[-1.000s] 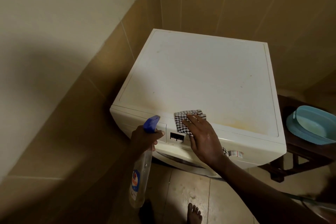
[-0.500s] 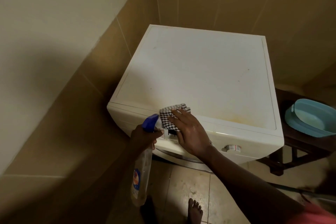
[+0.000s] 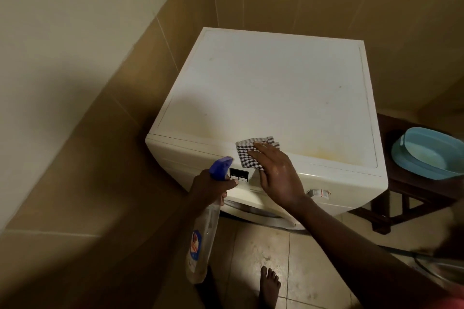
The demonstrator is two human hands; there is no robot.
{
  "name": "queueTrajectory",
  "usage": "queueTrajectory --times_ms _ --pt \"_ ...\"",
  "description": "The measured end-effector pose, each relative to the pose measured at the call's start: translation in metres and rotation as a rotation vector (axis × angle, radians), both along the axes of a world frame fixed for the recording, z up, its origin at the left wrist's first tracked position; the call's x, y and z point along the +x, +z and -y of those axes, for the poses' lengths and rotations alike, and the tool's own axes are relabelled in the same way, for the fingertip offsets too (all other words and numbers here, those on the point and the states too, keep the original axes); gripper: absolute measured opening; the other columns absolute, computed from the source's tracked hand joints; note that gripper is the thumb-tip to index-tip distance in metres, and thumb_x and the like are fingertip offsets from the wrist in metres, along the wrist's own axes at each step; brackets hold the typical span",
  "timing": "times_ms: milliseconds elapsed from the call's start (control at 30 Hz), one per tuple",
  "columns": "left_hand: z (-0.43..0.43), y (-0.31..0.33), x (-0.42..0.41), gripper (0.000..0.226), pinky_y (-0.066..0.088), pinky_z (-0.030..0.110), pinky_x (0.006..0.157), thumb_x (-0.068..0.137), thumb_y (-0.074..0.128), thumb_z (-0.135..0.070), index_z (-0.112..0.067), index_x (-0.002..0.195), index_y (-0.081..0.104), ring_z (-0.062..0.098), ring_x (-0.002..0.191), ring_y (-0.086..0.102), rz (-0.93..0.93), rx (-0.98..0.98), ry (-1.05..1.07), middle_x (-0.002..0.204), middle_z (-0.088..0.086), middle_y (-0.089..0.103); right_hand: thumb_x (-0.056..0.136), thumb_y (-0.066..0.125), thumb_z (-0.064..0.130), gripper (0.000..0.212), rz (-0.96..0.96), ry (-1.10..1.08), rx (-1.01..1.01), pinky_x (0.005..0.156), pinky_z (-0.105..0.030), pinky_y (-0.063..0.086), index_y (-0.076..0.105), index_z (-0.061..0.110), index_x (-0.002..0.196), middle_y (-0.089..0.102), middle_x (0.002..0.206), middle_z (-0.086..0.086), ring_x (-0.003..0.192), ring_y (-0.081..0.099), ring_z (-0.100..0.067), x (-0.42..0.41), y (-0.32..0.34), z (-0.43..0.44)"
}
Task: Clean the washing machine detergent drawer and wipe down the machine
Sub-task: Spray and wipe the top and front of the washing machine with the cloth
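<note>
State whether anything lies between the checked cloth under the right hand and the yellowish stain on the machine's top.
Nothing visible does. The right hand presses the checked cloth on the washing machine at its top's front edge; the yellowish stain lies to the cloth's right across bare white surface.

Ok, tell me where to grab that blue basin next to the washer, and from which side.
Take the blue basin by its broad flat rim, which sticks out enough to pinch from above and below. Coming from the front is probably best: the washing machine stands close on its left and a wall is behind it, while the near rim looks free above the wooden stool.
</note>
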State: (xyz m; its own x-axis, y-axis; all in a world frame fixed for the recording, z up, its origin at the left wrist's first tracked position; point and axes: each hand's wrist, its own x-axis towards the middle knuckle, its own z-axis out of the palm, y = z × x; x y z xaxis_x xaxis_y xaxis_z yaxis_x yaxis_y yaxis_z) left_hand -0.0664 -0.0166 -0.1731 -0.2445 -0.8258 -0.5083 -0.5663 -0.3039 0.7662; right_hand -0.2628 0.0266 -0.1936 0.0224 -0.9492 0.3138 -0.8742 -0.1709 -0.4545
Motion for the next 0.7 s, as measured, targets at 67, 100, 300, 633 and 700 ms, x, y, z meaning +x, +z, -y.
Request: queueTrajectory --times_ms 67,100,300,633,700 --pt "-0.002 0.001 -0.004 0.021 0.054 0.028 0.059 0.083 0.076 -0.025 -0.011 0.084 0.061 0.014 0.051 0.06 0.005 0.019 -0.016 0.058 0.002 0.062 0.071 0.054 -0.004 0.059 0.0 -0.021 -0.004 0.109 -0.04 0.039 0.062 0.012 0.128 0.058 0.136 -0.01 0.127 0.051 -0.027 -0.024 -0.004 -0.017" --pt "-0.001 0.004 -0.008 0.021 0.055 0.029 0.059 0.083 0.076 -0.025 -0.01 0.084 0.061 0.014 0.051 0.061 0.009 0.021 -0.03 0.058 0.002 0.062 0.073 0.051 -0.003 0.058 0.001 -0.051 -0.007 0.108 -0.041 0.039 0.062 0.012 0.128 0.057 0.136 -0.01 0.128 0.051 -0.028 -0.039 -0.005 -0.028" --pt "-0.002 0.016 -0.037 0.019 0.054 0.022 0.055 0.086 0.073 -0.024 -0.012 0.08 0.059 0.007 0.047 0.058 0.05 -0.057 -0.139 0.058 -0.001 0.061 0.077 0.049 -0.002 0.054 0.014 -0.196 -0.019 0.108 -0.044 0.039 0.062 0.011 0.128 0.055 0.138 -0.01 0.13 0.048 -0.027 -0.094 -0.001 -0.075" --pt "-0.026 0.026 -0.089 0.024 0.05 0.017 0.05 0.087 0.072 -0.025 -0.015 0.093 0.05 0.008 0.043 0.056 0.056 -0.116 -0.298 0.06 0.0 0.055 0.092 0.05 0.0 0.04 0.631 -0.617 -0.183 0.1 -0.03 0.047 0.061 0.015 0.128 0.064 0.125 0.001 0.115 0.058 -0.011 -0.115 0.056 -0.072" --pt "-0.031 0.026 -0.101 0.025 0.053 0.021 0.056 0.088 0.071 -0.026 -0.011 0.093 0.052 0.01 0.045 0.057 0.105 -0.143 -0.316 0.059 0.001 0.056 0.091 0.05 -0.004 0.042 0.591 -0.6 -0.227 0.1 -0.025 0.046 0.062 0.015 0.126 0.064 0.125 0.001 0.116 0.057 -0.009 -0.13 0.067 -0.08"
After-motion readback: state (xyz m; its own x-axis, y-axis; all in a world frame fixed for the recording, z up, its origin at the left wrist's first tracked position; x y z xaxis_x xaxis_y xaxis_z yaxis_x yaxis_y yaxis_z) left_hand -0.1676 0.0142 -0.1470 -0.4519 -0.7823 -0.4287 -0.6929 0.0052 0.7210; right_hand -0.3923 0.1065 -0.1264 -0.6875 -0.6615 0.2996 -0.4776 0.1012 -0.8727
